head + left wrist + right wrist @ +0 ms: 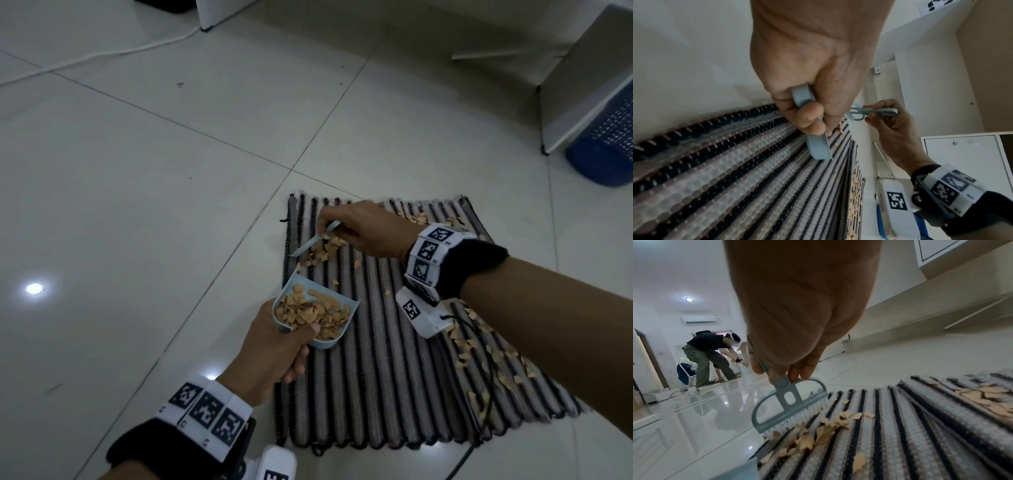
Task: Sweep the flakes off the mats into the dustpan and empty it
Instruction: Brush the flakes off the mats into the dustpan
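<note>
No brand names or readable writing anywhere we can spot, just the black-and-white square code tags on our wrist bands (432, 255). Around us there's pale tiled floor (137, 171), a white cable (102, 54) running across it at the far left, a blue perforated basket (609, 137) tucked beside a white cabinet (582, 68) on the right, and in the right wrist view another person (709, 353) bending over way across the room.

Our left hand (274, 346) has its fingers curled tight round the handle of the pale blue dustpan (352, 306), which sits at the left edge of the striped mat (376, 377) and is heaped with tan flakes (308, 311). Our right hand (363, 229) pinches the thin handle of the little grey-blue brush (789, 404), white bristles down on the mat just beyond the dustpan, against a small pile of flakes. More flakes lie scattered along the mat's right side, where a second mat seems to overlap.
</note>
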